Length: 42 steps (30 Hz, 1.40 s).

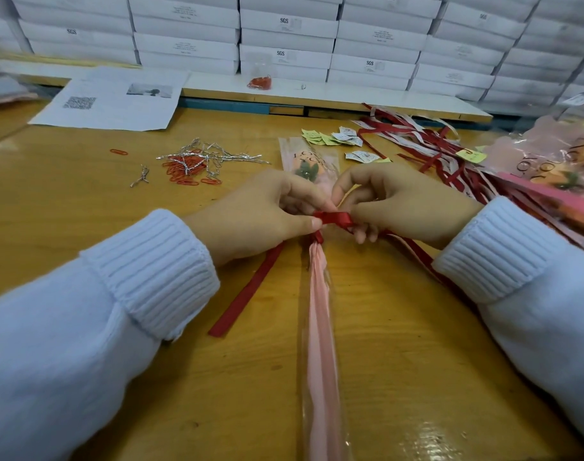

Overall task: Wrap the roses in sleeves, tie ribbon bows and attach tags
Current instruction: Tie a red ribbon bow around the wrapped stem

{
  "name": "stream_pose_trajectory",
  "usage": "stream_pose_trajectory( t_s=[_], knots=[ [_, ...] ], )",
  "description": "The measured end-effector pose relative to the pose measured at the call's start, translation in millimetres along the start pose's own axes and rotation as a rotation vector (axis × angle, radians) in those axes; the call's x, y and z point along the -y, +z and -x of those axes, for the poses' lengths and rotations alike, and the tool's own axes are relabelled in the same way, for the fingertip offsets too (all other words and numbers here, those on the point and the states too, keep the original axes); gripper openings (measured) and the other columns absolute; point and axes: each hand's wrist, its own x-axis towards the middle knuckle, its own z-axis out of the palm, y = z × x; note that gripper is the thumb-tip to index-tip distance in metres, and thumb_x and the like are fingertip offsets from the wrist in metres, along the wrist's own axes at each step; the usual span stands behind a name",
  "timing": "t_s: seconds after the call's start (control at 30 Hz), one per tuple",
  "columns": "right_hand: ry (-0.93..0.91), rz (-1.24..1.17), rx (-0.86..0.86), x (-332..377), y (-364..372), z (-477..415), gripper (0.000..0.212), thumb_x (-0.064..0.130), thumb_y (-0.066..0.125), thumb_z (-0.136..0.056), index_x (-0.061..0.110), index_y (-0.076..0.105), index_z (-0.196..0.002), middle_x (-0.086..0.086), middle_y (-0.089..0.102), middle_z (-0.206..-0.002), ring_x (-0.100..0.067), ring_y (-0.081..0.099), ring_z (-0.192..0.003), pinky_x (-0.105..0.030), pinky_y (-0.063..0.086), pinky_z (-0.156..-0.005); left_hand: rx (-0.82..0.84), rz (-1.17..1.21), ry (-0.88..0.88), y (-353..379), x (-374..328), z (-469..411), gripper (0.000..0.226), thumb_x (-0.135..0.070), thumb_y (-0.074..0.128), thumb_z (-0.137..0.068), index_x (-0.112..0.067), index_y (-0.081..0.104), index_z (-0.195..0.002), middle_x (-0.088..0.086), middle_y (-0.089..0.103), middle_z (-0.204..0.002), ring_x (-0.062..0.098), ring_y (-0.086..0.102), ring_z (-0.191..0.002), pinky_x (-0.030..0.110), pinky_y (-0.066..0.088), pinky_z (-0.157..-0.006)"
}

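Head camera view, looking down at a person's two hands tying a red ribbon [333, 218] round a single wrapped rose [308, 169] on a wooden counter [84, 207]. The rose lies pointing away from the viewer, bloom at the far end. Its clear sleeve [320, 311], lined in pink, is gathered to a narrow neck just below the hands. The ribbon is cinched at that neck, which holds the sleeve closed round the stem.

The left hand [267, 214] pinches one side of a small ribbon loop between thumb and forefinger. The right hand [393, 207] curls its fingers round the other side. Both grips are narrow and closed on the ribbon, probably so the knot stays taut while the bow is shaped. One loose tail trails down and left across the counter; the other passes under the right hand. The bow looks only partly formed, and no tag shows on this rose.

Supplies sit within arm's reach beyond the hands:
- Red paper clips [184, 173] and silver twist ties [214, 154] lie to the left.
- Small paper tags [347, 136] lie just past the bloom.
- A heap of spare ribbons [417, 138] lies to the right.
- Finished roses [550, 161] are piled at the far right, apart from the supplies.

A printed sheet [117, 98] lies further back, before stacked white boxes [284, 28].
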Motion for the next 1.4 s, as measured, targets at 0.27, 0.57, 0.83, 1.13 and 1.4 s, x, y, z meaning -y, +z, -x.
stream_pose_trajectory(
  t_s=[0.27,0.57,0.83,1.13,1.4],
  knots=[
    [0.017,0.019,0.089,3,1,3,0.025,0.007,0.073,-0.078,0.015,0.059,-0.098,0.0,0.072,-0.083,-0.012,0.065,-0.061,-0.025,0.054,-0.06,-0.049,0.016,-0.043,1,4,-4,0.011,-0.012,0.07,-0.082,-0.023,0.07,-0.084,0.005,0.071,-0.084,0.02,0.068,-0.083,0.04,0.055,-0.085],
    [-0.118,0.2,0.034,6,0,7,0.008,0.018,0.064,-0.087,0.018,0.069,-0.081,0.005,0.069,-0.069,-0.006,0.061,-0.058,-0.017,0.05,-0.058,-0.144,0.055,-0.093,3,4,-5,0.008,-0.019,0.06,-0.091,-0.014,0.066,-0.09,0.002,0.073,-0.083,0.008,0.066,-0.071,0.035,0.053,-0.088],
    [-0.234,0.233,-0.022,8,9,6,0.007,0.023,0.067,-0.084,0.027,0.072,-0.084,0.006,0.069,-0.085,-0.013,0.062,-0.084,-0.031,0.052,-0.081,-0.188,0.023,-0.095,3,4,-5,0.009,-0.02,0.061,-0.09,-0.017,0.069,-0.087,0.0,0.073,-0.083,0.014,0.069,-0.075,0.038,0.055,-0.084],
    [-0.269,0.296,-0.272,7,28,-2,0.015,0.027,0.078,-0.073,0.037,0.068,-0.069,0.012,0.05,-0.093,0.001,0.046,-0.079,-0.01,0.039,-0.063,-0.178,0.032,-0.098,4,4,-4,0.013,-0.016,0.059,-0.092,-0.017,0.071,-0.09,0.0,0.074,-0.087,0.01,0.068,-0.078,0.024,0.055,-0.08],
    [-0.255,0.306,-0.29,6,30,-3,0.022,0.021,0.08,-0.072,0.02,0.059,-0.078,0.013,0.059,-0.078,-0.003,0.055,-0.071,-0.026,0.051,-0.069,-0.164,0.056,-0.117,3,3,-4,0.011,-0.016,0.061,-0.09,-0.019,0.072,-0.088,-0.002,0.074,-0.085,0.004,0.067,-0.073,0.01,0.051,-0.066]
  ],
)
